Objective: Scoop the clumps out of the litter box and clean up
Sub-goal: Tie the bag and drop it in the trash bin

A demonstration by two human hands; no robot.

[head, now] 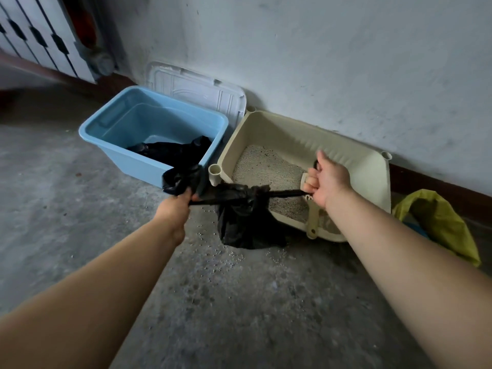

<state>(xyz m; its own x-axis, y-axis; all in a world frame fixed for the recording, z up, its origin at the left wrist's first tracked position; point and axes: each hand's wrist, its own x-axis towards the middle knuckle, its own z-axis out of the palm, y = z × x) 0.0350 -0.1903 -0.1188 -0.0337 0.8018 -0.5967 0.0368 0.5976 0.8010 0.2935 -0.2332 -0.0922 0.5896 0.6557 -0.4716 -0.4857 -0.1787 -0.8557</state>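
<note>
A black plastic bag stands on the concrete floor in front of the cream litter box. Its two top ends are pulled apart into taut strands. My left hand grips the left end, just in front of the blue tub. My right hand grips the right end over the litter box. Grey litter fills the box's bottom. A cream scoop leans on the box's front rim, its head partly hidden behind my right hand.
A blue plastic tub with more black bags inside stands left of the litter box. A white lid leans on the wall behind. A yellow-green bag lies at right. Spilled litter grains dot the floor. A radiator is far left.
</note>
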